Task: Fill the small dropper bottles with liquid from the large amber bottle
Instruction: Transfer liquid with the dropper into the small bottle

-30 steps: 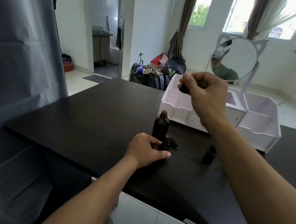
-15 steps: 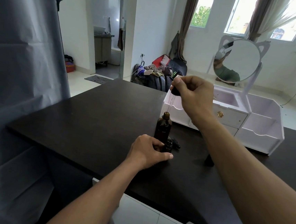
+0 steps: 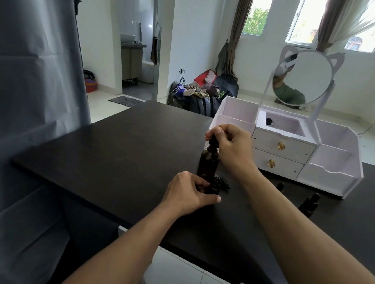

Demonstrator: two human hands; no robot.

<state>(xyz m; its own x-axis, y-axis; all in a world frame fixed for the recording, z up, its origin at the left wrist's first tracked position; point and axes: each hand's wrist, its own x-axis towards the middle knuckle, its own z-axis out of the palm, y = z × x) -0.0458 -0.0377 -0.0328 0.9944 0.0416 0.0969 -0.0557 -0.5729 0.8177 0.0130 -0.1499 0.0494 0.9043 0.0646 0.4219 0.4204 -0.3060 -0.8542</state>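
Mid-fill: right hand [image 3: 232, 146] pinches dropper cap [image 3: 213, 142] at large amber bottle [image 3: 208, 162] mouth, left hand [image 3: 188, 193] grips small bottle [image 3: 215, 185], probably unfilled; two more [image 3: 309, 202] wait.

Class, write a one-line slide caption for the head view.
Right hand holds black dropper cap at tall amber glass bottle; left hand grips small dark bottle.

Left of bottles: bare dark table [image 3: 111, 157], open for a hand to pass.
Centre: large amber bottle [image 3: 207, 164] stands upright; left hand [image 3: 188, 192] and right hand [image 3: 229, 146] crowd it.
Just right of the amber bottle's base: loose black caps [image 3: 223, 184].
Right foreground: two small dropper bottles [image 3: 309, 202], near each other.
Behind: white organizer [image 3: 329, 176] with mirror [image 3: 302, 77] blocks the far edge.
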